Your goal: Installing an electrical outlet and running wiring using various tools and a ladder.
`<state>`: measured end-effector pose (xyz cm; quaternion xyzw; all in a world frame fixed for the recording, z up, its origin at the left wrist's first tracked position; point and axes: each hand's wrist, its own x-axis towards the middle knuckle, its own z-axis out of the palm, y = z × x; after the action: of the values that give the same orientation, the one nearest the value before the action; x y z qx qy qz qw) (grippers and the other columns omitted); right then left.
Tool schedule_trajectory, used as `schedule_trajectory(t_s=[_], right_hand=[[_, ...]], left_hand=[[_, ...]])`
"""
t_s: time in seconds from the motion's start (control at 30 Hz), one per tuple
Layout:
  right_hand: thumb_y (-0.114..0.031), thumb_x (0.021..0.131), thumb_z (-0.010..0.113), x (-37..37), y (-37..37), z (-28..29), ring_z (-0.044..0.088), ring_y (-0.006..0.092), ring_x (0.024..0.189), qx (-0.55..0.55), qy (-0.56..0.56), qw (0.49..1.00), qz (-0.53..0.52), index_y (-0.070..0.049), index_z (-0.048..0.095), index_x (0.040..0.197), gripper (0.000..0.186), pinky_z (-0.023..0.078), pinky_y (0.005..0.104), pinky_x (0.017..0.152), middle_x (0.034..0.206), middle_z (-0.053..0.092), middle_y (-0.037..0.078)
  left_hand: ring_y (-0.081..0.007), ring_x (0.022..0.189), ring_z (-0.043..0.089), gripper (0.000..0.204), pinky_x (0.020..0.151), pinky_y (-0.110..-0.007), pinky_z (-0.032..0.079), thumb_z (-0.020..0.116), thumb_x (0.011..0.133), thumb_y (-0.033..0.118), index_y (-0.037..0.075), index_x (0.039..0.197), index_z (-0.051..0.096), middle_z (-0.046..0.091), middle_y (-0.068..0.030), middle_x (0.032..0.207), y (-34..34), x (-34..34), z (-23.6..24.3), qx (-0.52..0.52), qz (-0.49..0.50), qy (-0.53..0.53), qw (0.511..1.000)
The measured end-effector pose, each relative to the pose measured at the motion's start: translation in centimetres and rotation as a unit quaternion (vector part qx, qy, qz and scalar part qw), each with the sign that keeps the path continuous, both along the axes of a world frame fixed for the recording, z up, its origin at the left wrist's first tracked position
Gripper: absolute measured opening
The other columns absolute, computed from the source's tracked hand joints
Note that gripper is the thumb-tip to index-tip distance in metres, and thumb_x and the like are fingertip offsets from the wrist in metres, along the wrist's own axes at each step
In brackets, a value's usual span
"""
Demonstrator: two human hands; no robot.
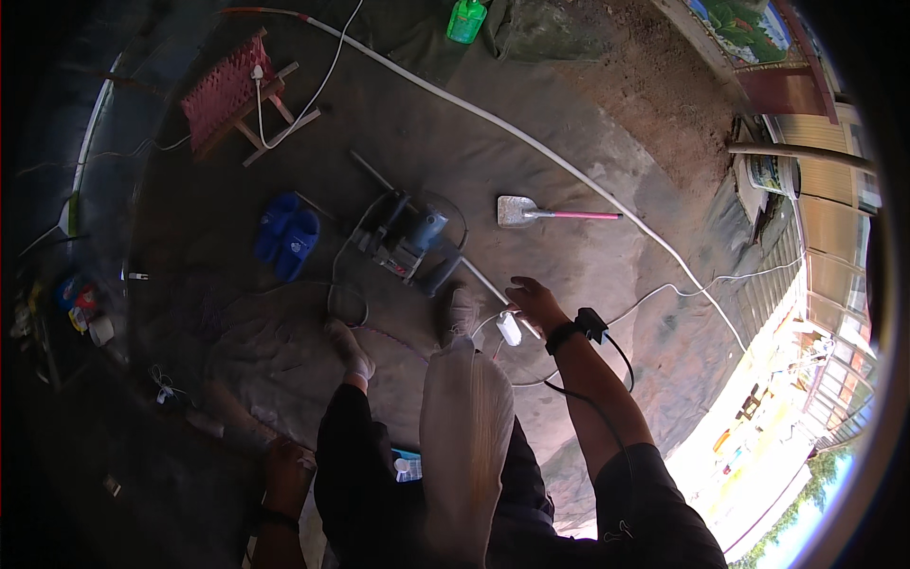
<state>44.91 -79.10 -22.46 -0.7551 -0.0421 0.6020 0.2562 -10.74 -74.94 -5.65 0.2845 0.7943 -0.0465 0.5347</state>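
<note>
My right hand [536,303] reaches forward over a silver bar, thumb and forefinger apart. I cannot make out contact with the bar. Just below its fingertips is a white plug or socket block [509,329] on a white cord. The bar [488,284] runs from a blue-and-grey motor machine [417,237] on the floor, and a second bar [372,171] sticks out on its far side. At the lower left, my left hand [287,469] is in shadow beside my left leg. Something pale shows at its fingertips; its grip is unclear.
Blue slippers [287,237] lie left of the machine, a pink-handled shovel [519,211] to its right. A folding stool [227,95] stands far left. A long white hose [512,119] and thin cords cross the ground sheet. A green container [465,21] and bucket [773,175] are farther off.
</note>
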Motion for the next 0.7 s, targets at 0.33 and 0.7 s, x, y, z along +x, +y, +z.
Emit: schedule_trajectory(t_s=[0.33, 0.7], right_hand=[[-0.04, 0.082, 0.069, -5.5, 4.7, -18.3, 0.054, 0.0349, 0.122, 0.007, -0.109, 0.992, 0.059, 0.0, 0.04, 0.14, 0.076, 0.044, 0.0376, 0.101, 0.135, 0.052, 0.022], [-0.038, 0.089, 0.064, -5.1, 7.0, -28.0, 0.052, 0.0203, 0.106, 0.018, 0.011, 0.994, -0.106, -0.01, 0.047, 0.135, 0.056, 0.041, 0.0358, 0.089, 0.115, 0.057, 0.007]], left_hand=[[-0.0278, 0.1, 0.061, 0.038, 0.082, -0.038, 0.05, 0.051, 0.092, 0.022, -0.003, 0.12, 0.056, 0.063, -0.0165, 0.105, 2.8, -6.3, -10.0, -0.028, 0.007, 0.12, 0.992], [-0.0357, 0.106, 0.06, 0.032, 0.094, -0.042, 0.045, 0.057, 0.089, 0.021, -0.003, 0.109, 0.063, 0.063, -0.0242, 0.111, 2.6, -10.6, -15.4, -0.022, -0.302, 0.202, 0.931]])
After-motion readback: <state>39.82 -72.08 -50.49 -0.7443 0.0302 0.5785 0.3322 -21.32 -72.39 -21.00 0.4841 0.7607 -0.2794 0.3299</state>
